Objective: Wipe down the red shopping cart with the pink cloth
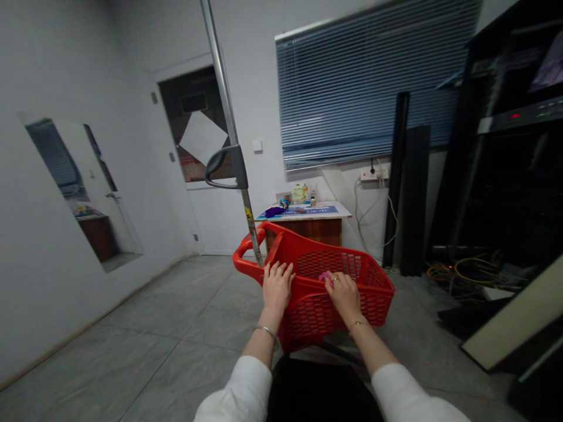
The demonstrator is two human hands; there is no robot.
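A small red plastic shopping cart [314,293] with slotted sides stands right in front of me. My left hand [278,284] rests on its near rim by the push handle [243,258], fingers stretched over the edge. Farther right along the same rim, my right hand [343,293] is closed around a crumpled pink cloth [326,278], pressing it against the rim. Most of the cloth is covered by the fingers. A metal pole [224,88] with a dark grey loop grip [226,168] rises at the handle end of the cart.
Behind the cart is a small table [343,210] with bottles and a purple cloth [275,211]. Loose cables [475,272] and a leaning panel [514,310] lie at the right, near a dark rack [505,187]. A mirror [83,193] hangs left of a white door [215,223]. Grey floor [176,328] surrounds the cart.
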